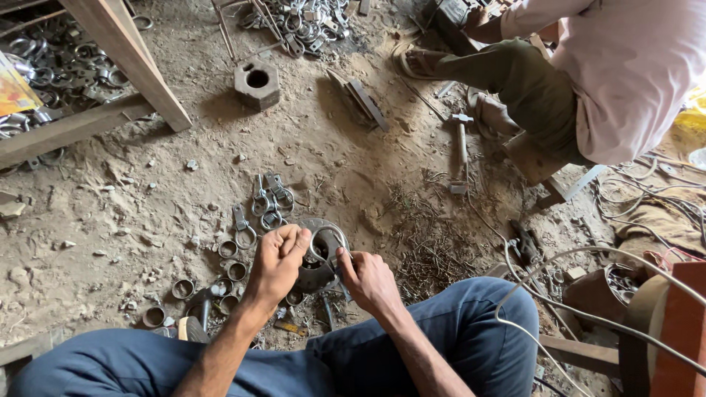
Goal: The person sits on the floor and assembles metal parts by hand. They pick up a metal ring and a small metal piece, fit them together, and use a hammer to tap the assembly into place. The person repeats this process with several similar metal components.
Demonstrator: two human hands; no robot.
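At the far left, a colourful printed package (pixel 15 88), orange and yellow, lies under a timber frame (pixel 121 51) among loose metal rings (pixel 62 62); its wording is too small to make out. Nearer, short metal sleeves (pixel 184 288) and ring clamps (pixel 266 202) are scattered over the dirt floor (pixel 110 191). A hexagonal metal block (pixel 257 85) with a round bore stands further back. The seated person's left hand (pixel 277 262) is curled into a closed fist, resting on the near-left edge of a round metal disc (pixel 318 257) lying flat on the ground just beyond the knees. The right hand (pixel 368 279) is closed narrowly around a small metal piece (pixel 337 266) pressed against the disc's right side; what kind of piece it is cannot be told. Right of the disc lies a patch of metal shavings (pixel 423 242). At far right, another person in a pale shirt (pixel 632 66) squats, with grey cables (pixel 588 294) trailing near.
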